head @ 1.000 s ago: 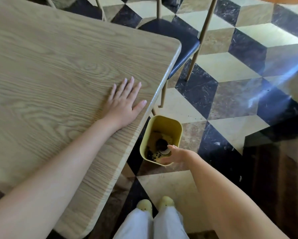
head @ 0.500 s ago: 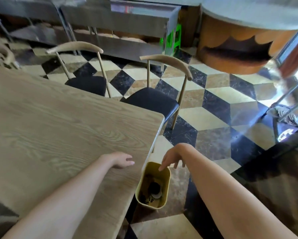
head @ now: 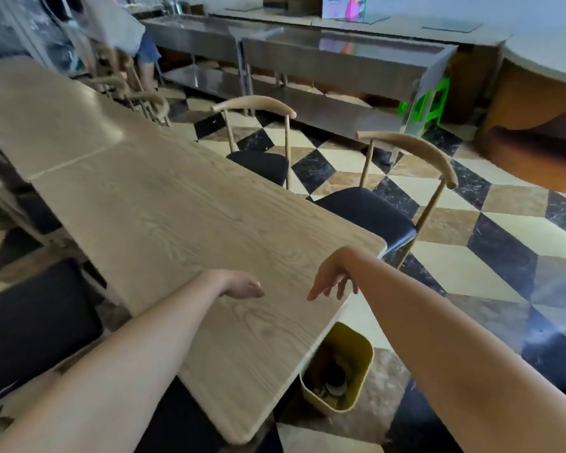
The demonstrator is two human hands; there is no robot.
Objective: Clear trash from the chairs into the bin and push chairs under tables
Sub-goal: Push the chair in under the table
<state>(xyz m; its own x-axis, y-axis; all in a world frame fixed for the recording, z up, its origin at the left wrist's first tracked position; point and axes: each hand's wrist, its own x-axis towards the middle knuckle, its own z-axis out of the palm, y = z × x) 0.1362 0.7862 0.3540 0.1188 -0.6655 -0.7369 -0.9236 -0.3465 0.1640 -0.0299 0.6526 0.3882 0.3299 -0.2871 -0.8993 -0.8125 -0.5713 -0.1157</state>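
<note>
A small yellow bin (head: pixel 357 341) with dark trash inside stands on the floor by the table's near right edge. My right hand (head: pixel 332 277) hangs empty over the wooden table (head: pixel 177 217), fingers loose and pointing down. My left hand (head: pixel 242 286) is low over the tabletop, fingers curled in and holding nothing. A black-seated chair (head: pixel 366 214) with a curved wooden backrest sits partly under the table's right corner. A second such chair (head: pixel 262 161) stands farther back along the same side.
A dark chair seat (head: pixel 30 322) is at the table's left side. Steel counters (head: pixel 324 60) and a green stool (head: pixel 430 99) line the back wall. A rounded counter (head: pixel 536 103) stands at right. Another person (head: pixel 124 34) stands at the far left by more chairs.
The view lifted from the floor and bin to the room. My right hand rose from the bin to above the table. My left hand lifted off the tabletop and curled.
</note>
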